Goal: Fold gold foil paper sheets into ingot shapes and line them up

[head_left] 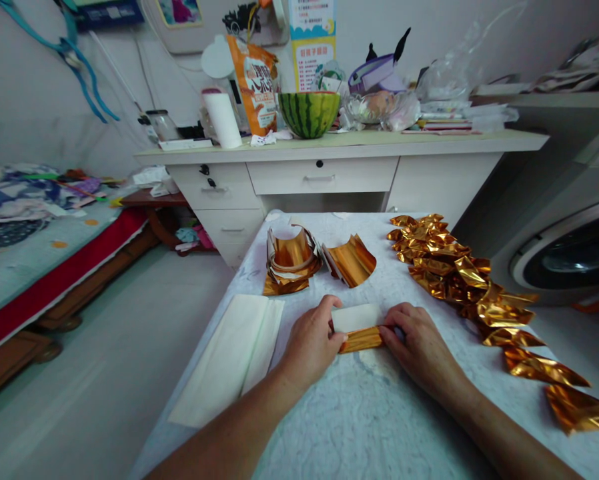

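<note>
A sheet of gold foil paper (362, 340) with a white back lies partly folded at the middle of the cloth-covered table. My left hand (313, 337) pinches its left end, thumb in front and fingers behind. At the right end my right hand (415, 340) grips the same sheet, its fingers curled. Beyond my hands sit a curled stack of gold foil sheets (292, 257) and a smaller curved bundle of gold sheets (352, 261). Left of my left forearm lie white paper sheets (229, 353). Folded gold foil pieces (472, 280) run in a long row along the right side.
A white desk (324, 155) with drawers stands behind the table, carrying a cut watermelon (309, 115), an orange snack bag (255, 90) and a paper roll (223, 120). A bed (64, 253) is at left, a washing machine (569, 247) at right.
</note>
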Demonstrator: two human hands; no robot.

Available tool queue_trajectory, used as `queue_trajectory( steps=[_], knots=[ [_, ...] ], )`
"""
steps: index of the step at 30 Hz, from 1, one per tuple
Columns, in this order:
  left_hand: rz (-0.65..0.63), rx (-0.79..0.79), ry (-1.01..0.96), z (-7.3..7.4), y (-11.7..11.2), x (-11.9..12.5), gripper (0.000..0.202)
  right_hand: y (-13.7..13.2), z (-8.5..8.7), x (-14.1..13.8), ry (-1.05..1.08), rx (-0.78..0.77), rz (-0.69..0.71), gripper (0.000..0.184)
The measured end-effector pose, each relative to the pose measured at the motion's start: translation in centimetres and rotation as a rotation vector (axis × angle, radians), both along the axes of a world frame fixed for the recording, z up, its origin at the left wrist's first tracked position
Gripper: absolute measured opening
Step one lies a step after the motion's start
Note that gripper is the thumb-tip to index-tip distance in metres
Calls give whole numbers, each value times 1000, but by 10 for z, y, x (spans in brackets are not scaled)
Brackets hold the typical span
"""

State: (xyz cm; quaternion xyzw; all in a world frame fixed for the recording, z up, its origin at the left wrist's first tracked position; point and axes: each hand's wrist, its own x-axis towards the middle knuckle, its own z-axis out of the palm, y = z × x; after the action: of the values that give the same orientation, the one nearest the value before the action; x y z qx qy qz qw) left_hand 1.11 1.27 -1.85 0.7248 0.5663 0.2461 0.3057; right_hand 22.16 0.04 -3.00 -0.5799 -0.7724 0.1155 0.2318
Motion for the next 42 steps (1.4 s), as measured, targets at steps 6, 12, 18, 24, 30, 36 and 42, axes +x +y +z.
queue_trajectory(
  steps=[6, 12, 18, 24, 30, 36, 42],
  knots=[
    [7, -16, -10, -1, 1, -1, 44, 1, -1, 1, 0, 12, 2, 16],
    [-14, -8, 25, 2, 2, -1, 39, 1, -3, 0, -2, 0, -21, 16],
    [-29, -13, 20, 7, -1, -2, 31, 1, -2, -3, -18, 7, -36, 17],
    [-14, -12, 25, 3, 0, -1, 37, 1, -3, -2, -24, 16, -38, 16],
    [11, -7, 35, -1, 1, 0, 38, 1, -2, -3, -29, 32, -46, 16],
    [0, 17, 33, -3, 2, -1, 36, 1, -1, -3, -29, 33, -48, 15],
    [-8, 17, 66, 2, 0, 0, 30, 1, -2, -6, -76, 58, -69, 15]
  ],
)
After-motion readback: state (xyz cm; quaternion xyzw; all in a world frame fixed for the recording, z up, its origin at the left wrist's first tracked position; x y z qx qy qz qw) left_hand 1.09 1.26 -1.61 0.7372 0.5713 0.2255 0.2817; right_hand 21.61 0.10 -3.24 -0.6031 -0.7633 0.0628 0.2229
